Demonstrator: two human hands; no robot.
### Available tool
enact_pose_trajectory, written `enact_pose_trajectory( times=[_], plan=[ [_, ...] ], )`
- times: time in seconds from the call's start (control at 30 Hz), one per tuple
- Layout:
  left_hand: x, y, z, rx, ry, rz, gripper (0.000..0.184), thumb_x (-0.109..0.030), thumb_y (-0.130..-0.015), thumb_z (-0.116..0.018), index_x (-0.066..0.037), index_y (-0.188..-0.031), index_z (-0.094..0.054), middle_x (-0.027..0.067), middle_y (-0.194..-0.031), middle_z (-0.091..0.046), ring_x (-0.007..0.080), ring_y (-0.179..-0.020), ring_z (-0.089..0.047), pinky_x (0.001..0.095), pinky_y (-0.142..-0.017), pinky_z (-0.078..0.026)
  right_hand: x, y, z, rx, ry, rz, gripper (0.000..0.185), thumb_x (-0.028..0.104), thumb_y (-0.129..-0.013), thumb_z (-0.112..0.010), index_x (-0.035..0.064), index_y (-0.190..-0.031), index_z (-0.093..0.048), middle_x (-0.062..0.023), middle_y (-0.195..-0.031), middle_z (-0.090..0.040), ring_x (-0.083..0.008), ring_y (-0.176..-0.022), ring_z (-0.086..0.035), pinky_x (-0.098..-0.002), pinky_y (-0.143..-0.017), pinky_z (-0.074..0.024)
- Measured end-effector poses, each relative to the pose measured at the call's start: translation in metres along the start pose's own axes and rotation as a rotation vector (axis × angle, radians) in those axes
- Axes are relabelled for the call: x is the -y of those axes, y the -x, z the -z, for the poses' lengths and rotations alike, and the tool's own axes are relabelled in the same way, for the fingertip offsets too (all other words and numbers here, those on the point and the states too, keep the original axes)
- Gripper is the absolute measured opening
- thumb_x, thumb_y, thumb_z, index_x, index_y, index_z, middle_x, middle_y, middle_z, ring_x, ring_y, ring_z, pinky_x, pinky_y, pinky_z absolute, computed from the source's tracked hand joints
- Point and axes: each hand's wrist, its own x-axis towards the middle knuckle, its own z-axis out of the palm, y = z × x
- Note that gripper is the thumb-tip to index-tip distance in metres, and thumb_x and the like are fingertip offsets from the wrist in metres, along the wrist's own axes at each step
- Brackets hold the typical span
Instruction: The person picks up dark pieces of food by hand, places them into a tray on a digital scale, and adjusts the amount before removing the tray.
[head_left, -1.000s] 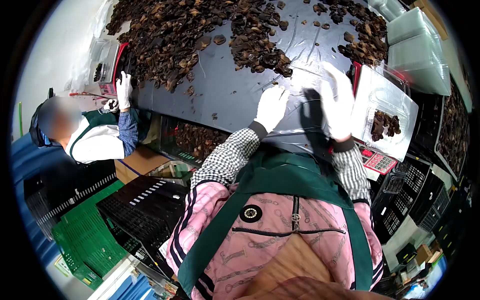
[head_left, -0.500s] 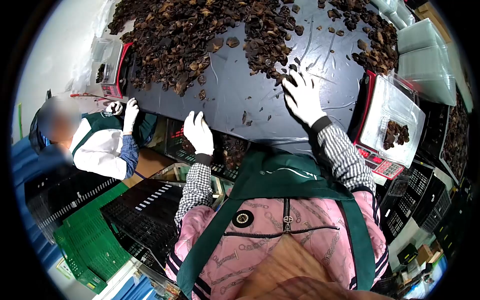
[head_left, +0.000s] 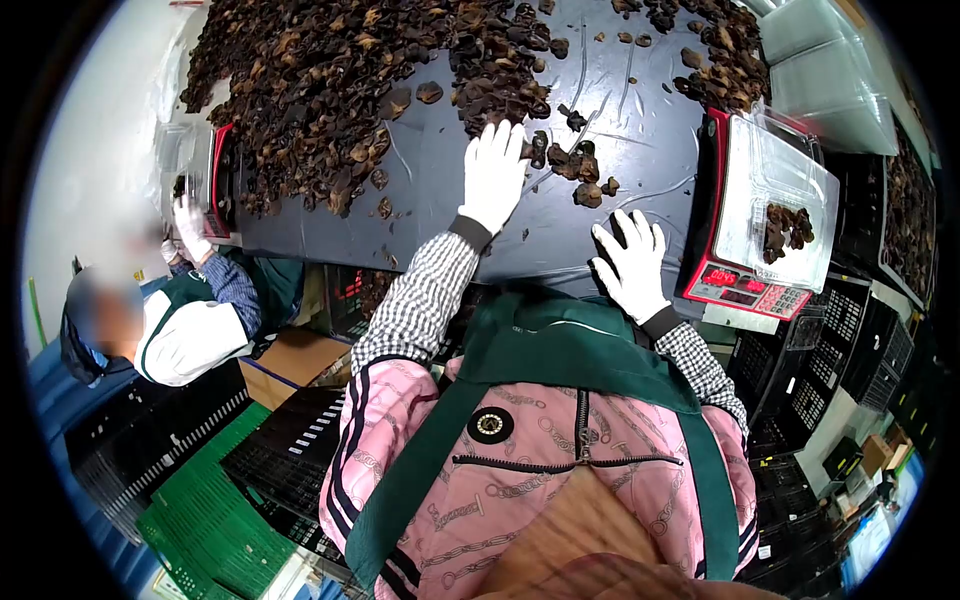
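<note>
My left hand (head_left: 493, 178), in a white glove, lies with its fingers stretched out at the near edge of a heap of dark brown wood ear mushrooms (head_left: 310, 90). Its fingertips touch the lowest pieces, and nothing is gripped. A small loose group of mushrooms (head_left: 577, 165) sits just to its right on the dark plastic-covered table (head_left: 440, 215). Nearer the front edge, my right hand (head_left: 635, 265), also gloved, holds nothing and has its fingers spread, low over or on the table below that group.
At right a red scale (head_left: 745, 285) bears a clear plastic box (head_left: 815, 195) with some mushrooms in it. Stacked clear containers (head_left: 830, 85) stand behind. A co-worker (head_left: 190, 320) is at the left by another scale (head_left: 222, 180). Crates (head_left: 215, 510) stand below.
My left hand has come up from the front edge to the heap. My right hand has drawn back toward me, and a small group of mushrooms now lies apart from the heap.
</note>
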Motion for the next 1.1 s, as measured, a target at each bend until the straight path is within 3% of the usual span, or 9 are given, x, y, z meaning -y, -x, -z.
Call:
enact_pose_trajectory(
  times=[0.2,0.37,0.5,0.57,0.67,0.77,0.87,1.0,1.1],
  plan=[
    [-0.003,0.073,0.02,-0.109,0.113,0.053,0.034,-0.023,-0.088,-0.068,-0.008,-0.118,-0.068,0.018,-0.132,-0.058,0.0354,-0.125,-0.05,0.0501,-0.104,-0.038,-0.016,-0.032,-0.003,-0.37,-0.078,-0.086,0.034,0.018,-0.09,-0.066,0.0129,-0.123,-0.065,-0.0055,-0.112,-0.061,-0.0223,-0.114,-0.055,-0.0503,-0.11,-0.0274],
    [-0.029,0.04,0.028,-0.314,0.286,0.001,0.023,-0.012,-0.082,-0.074,-0.01,-0.105,-0.073,0.0119,-0.112,-0.068,0.0323,-0.107,-0.062,0.044,-0.096,-0.046,-0.019,-0.095,-0.014,-0.441,-0.014,-0.056,0.024,0.025,-0.09,-0.066,0.0144,-0.111,-0.067,-0.0056,-0.109,-0.062,-0.0229,-0.113,-0.054,-0.0493,-0.108,-0.0274],
    [-0.061,-0.001,0.019,-0.237,0.384,-0.152,0.021,-0.012,-0.082,-0.072,-0.007,-0.102,-0.072,0.0097,-0.103,-0.068,0.0298,-0.1,-0.063,0.0431,-0.089,-0.047,-0.031,-0.118,-0.027,-0.347,0.083,-0.026,0.02,0.026,-0.087,-0.066,0.0133,-0.102,-0.068,-0.0053,-0.104,-0.062,-0.0242,-0.111,-0.054,-0.0483,-0.103,-0.0287],
    [-0.07,-0.004,0.015,0.042,0.357,-0.172,0.032,-0.019,-0.085,-0.071,-0.005,-0.113,-0.067,0.0106,-0.095,-0.065,0.0299,-0.09,-0.06,0.0433,-0.084,-0.047,-0.035,-0.115,-0.021,-0.555,-0.097,-0.055,0.014,0.017,-0.086,-0.066,0.0106,-0.098,-0.067,-0.0072,-0.096,-0.063,-0.0273,-0.101,-0.058,-0.0445,-0.095,-0.0381],
    [-0.08,0.011,0.008,0.085,0.442,-0.206,0.041,-0.021,-0.088,-0.069,-0.004,-0.124,-0.061,0.0116,-0.098,-0.065,0.0309,-0.091,-0.059,0.0411,-0.083,-0.048,-0.041,-0.086,-0.006,-0.556,-0.704,-0.276,0.012,0.003,-0.089,-0.066,0.0055,-0.101,-0.065,-0.0074,-0.093,-0.066,-0.0198,-0.073,-0.063,-0.0327,-0.06,-0.0495],
    [-0.081,0.028,-0.002,0.172,0.484,-0.202,0.038,-0.016,-0.087,-0.069,-0.005,-0.123,-0.064,0.0106,-0.095,-0.066,0.0298,-0.09,-0.06,0.0397,-0.081,-0.05,-0.044,-0.048,0.006,-0.349,-1.51,-0.517,0.01,0.008,-0.097,-0.063,0.0031,-0.104,-0.058,-0.0109,-0.102,-0.067,-0.0191,-0.084,-0.068,-0.0309,-0.074,-0.0593],
    [-0.094,0.045,0.011,-0.009,0.738,-0.063,0.033,-0.012,-0.086,-0.068,-0.007,-0.118,-0.067,0.0102,-0.095,-0.067,0.0298,-0.09,-0.062,0.0394,-0.082,-0.051,-0.034,-0.014,0.004,-0.158,-1.72,-0.54,0.021,0.016,-0.094,-0.068,0.0036,-0.104,-0.054,-0.0154,-0.104,-0.066,-0.0234,-0.094,-0.068,-0.0359,-0.076,-0.062],
    [-0.116,0.042,0.038,0.066,0.685,-0.213,0.03,-0.016,-0.084,-0.071,-0.007,-0.113,-0.069,0.0092,-0.098,-0.068,0.0288,-0.092,-0.063,0.0373,-0.082,-0.052,-0.01,-0.01,0.006,0.017,-2.139,-0.656,0.049,0.03,-0.097,-0.059,0.0032,-0.137,-0.053,-0.0133,-0.119,-0.065,-0.0243,-0.099,-0.067,-0.0405,-0.079,-0.0618],
    [-0.121,0.033,0.049,0.181,0.724,-0.233,0.026,-0.02,-0.084,-0.07,-0.009,-0.107,-0.07,0.0072,-0.091,-0.067,0.0266,-0.089,-0.063,0.0381,-0.08,-0.051,-0.017,-0.008,-0.017,0.107,-2.43,-0.677,0.034,0.021,-0.1,-0.055,0.0006,-0.127,-0.061,-0.0097,-0.109,-0.068,-0.0215,-0.091,-0.067,-0.0351,-0.075,-0.059]
  ],
)
